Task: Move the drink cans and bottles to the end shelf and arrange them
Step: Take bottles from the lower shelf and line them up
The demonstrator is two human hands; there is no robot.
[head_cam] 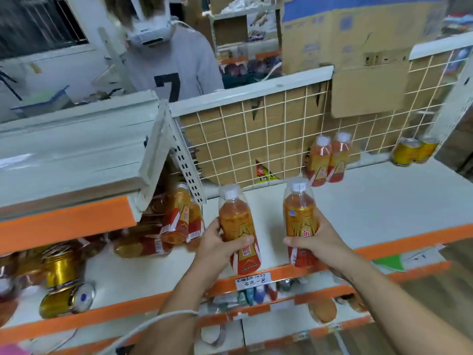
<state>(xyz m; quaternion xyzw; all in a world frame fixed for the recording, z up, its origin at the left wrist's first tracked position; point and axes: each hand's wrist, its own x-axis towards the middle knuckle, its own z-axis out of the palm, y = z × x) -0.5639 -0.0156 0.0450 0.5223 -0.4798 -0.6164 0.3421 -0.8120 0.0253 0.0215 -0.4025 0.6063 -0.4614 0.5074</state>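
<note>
Both hands are up side by side, apart, over the front of the white metal shelf (384,201) with an orange edge: the left hand (217,249) grips one clear plastic bottle of orange drink (236,221) and the right hand (316,243) grips a second bottle (299,213), caps up. Two more bottles (327,160) stand together at the back of that shelf. Two gold cans (414,151) stand at its far right end, and a heap of bottles and gold cans (153,239) lies beyond its left end.
</note>
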